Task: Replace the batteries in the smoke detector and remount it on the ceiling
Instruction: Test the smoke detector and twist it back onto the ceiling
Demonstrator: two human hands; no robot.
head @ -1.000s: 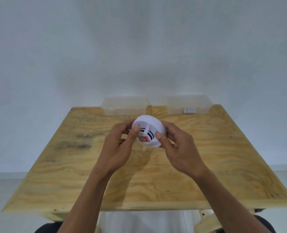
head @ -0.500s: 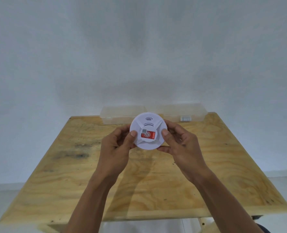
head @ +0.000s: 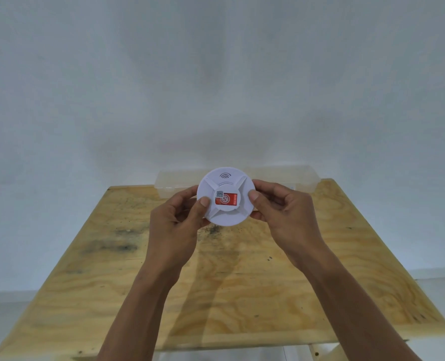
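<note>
Both hands hold the white smoke detector up above the far middle of the tabletop. Left hand grips its left rim, thumb on the face; right hand pinches the right rim. A red sticker faces the camera. Behind, clear plastic boxes line the far edge.

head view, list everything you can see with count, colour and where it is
smoke detector: one, white with a red label, held up above the far half of the table, flat face toward the camera
plastic boxes: apparently two, clear, side by side along the table's far edge, partly behind the detector
table: one, pale plywood with dark stains, against a white wall
left hand: one, grip on the detector's left edge
right hand: one, grip on its right edge
</note>
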